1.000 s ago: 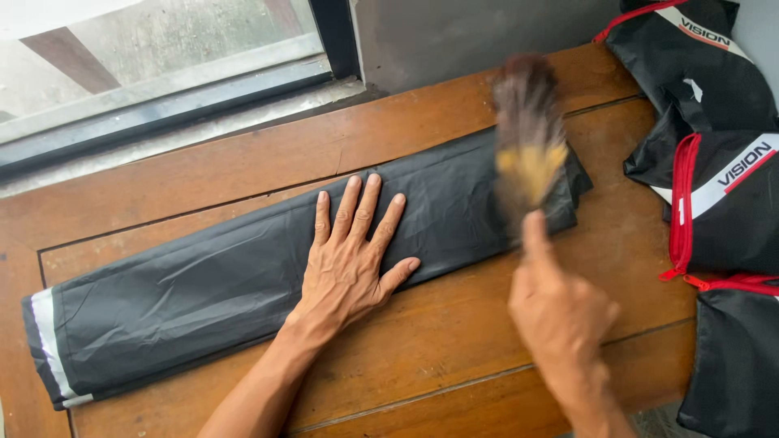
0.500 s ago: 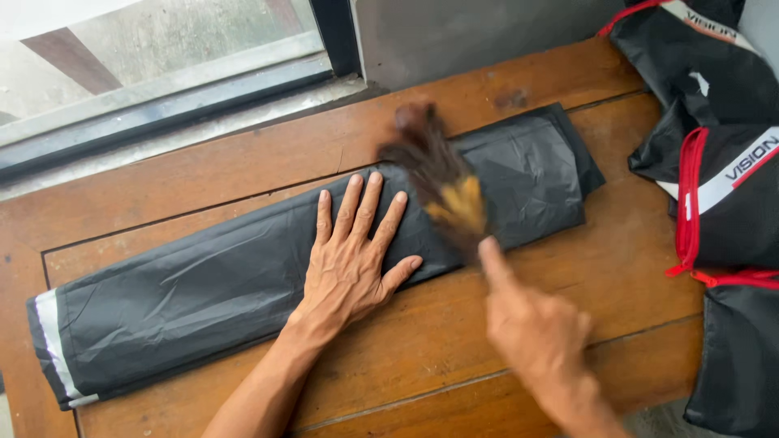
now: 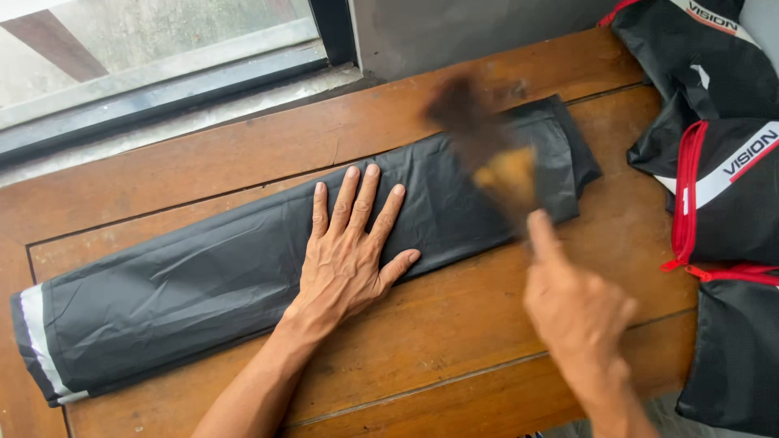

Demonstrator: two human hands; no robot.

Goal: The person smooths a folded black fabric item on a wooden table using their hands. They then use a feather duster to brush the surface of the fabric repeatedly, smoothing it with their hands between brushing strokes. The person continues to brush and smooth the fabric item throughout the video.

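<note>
A long black folded garment (image 3: 243,276) lies flat and slantwise on the wooden table (image 3: 454,357), its pale-striped end at the table's near-left edge; a blurred dark brush (image 3: 487,154) with a tan base hovers over its far-right end

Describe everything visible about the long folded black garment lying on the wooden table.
The folded black garment is a long, flat strip of thin, slightly glossy, creased fabric that looks waterproof. It lies diagonally across the wooden table, its lower end at the left, where a pale grey band crosses it. The left hand presses flat on its middle, fingers spread. The right hand holds a motion-blurred brown feather duster over its right end; whether the feathers touch it cannot be told.
</note>
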